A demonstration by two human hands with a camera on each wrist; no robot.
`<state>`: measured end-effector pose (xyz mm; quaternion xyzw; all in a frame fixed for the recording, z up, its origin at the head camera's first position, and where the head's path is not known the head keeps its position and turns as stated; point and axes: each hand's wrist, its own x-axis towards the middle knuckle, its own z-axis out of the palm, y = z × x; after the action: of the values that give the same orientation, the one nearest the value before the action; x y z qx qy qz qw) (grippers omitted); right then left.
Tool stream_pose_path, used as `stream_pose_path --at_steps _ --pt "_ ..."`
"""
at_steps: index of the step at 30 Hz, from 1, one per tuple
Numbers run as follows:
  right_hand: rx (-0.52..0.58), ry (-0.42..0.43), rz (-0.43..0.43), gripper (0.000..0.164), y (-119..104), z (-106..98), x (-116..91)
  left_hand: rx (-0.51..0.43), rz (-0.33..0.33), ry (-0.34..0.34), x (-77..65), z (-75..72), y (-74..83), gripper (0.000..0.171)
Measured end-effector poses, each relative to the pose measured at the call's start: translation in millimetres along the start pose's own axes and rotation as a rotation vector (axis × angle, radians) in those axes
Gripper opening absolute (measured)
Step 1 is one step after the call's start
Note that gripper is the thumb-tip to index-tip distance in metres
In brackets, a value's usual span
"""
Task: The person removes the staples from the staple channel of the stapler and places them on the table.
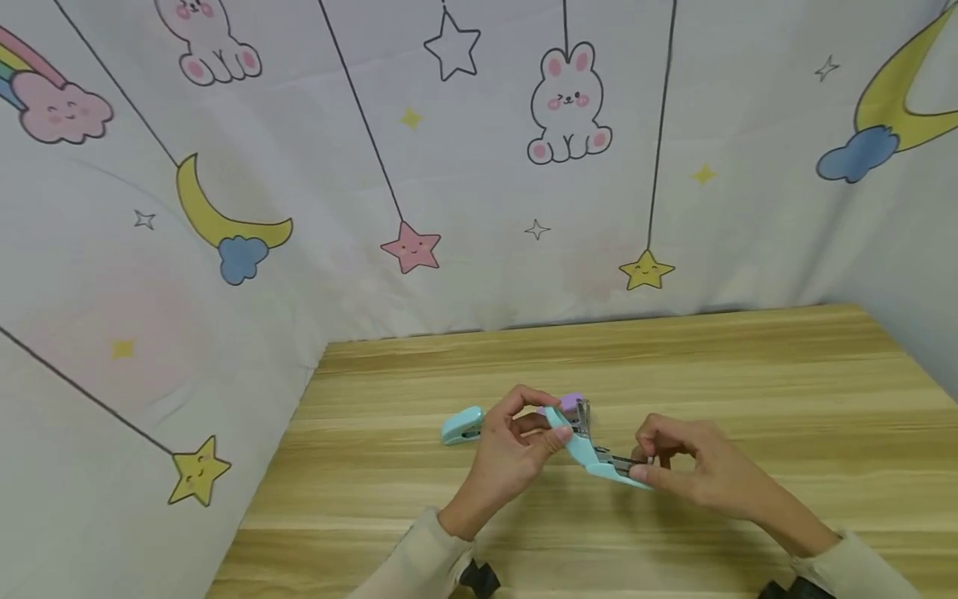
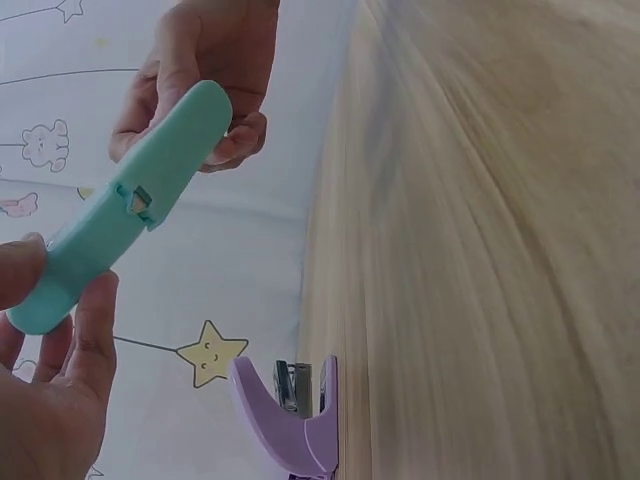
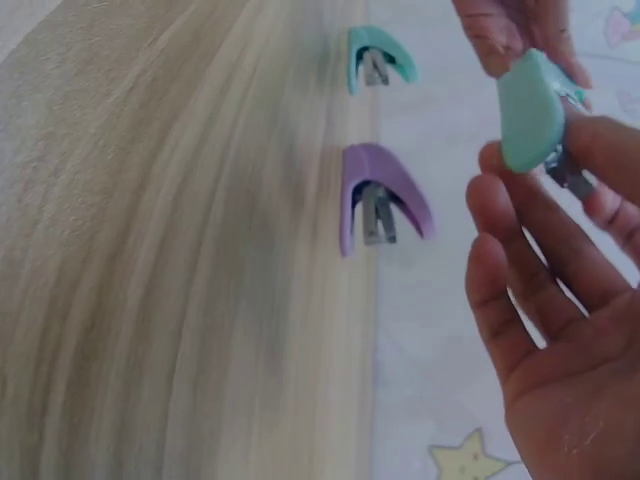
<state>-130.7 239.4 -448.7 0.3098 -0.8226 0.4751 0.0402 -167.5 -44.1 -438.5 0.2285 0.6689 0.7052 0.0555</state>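
Note:
A mint-green stapler (image 1: 580,450) is held above the table, swung wide open, its metal staple rail (image 1: 617,459) facing up. My left hand (image 1: 516,441) grips one half between thumb and fingers. At the other end, my right hand (image 1: 696,466) pinches the stapler's tip, with thumb and index finger beside the rail. In the left wrist view the smooth underside of the stapler (image 2: 95,235) shows, with a small slot at its hinge. From the right wrist, the held stapler (image 3: 530,115) appears end-on between the thumb and fingers.
A second mint-green stapler (image 1: 461,426) lies on the wooden table (image 1: 786,399), left of my left hand. A purple stapler (image 2: 285,430) sits behind that hand, partly covered by it in the head view. White cloth (image 1: 486,183) with cartoon prints hangs along the back and sides.

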Motion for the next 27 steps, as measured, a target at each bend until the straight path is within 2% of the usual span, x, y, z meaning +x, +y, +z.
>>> stream_pose_path --at_steps 4,6,9,13,15,17,22,25,27 --pt "-0.08 0.122 0.129 0.019 -1.3 -1.1 -7.2 0.04 0.0 0.007 0.7 3.0 -1.6 0.03" --pt "-0.071 0.174 0.213 0.014 -0.9 -2.2 -10.8 0.053 -0.005 0.009 1.8 5.7 -2.6 0.029" --pt "-0.001 0.266 0.317 0.005 1.9 -6.4 -14.7 0.066 0.0 -0.004 4.9 11.6 -4.4 0.03" --pt "0.077 0.411 0.378 0.015 10.6 -17.5 -18.1 0.132 0.028 -0.036 11.7 23.8 -11.6 0.029" --pt "0.072 0.449 0.377 0.018 17.5 -25.0 -20.4 0.163 0.033 -0.035 16.6 32.2 -17.1 0.028" --pt "0.024 0.455 0.378 0.019 25.3 -32.0 -23.1 0.161 0.02 -0.015 22.5 41.0 -23.4 0.027" --pt "-0.184 0.378 0.391 0.016 47.9 -45.4 -33.4 0.116 -0.03 0.066 35.0 59.3 -39.6 0.026" --pt "-0.356 0.361 0.338 0.012 62.4 -52.4 -38.8 0.134 -0.029 0.073 42.3 69.1 -47.9 0.026" --pt "-0.457 0.37 0.28 0.016 71.0 -57.0 -40.2 0.166 -0.019 0.056 48.3 75.7 -51.5 0.025"
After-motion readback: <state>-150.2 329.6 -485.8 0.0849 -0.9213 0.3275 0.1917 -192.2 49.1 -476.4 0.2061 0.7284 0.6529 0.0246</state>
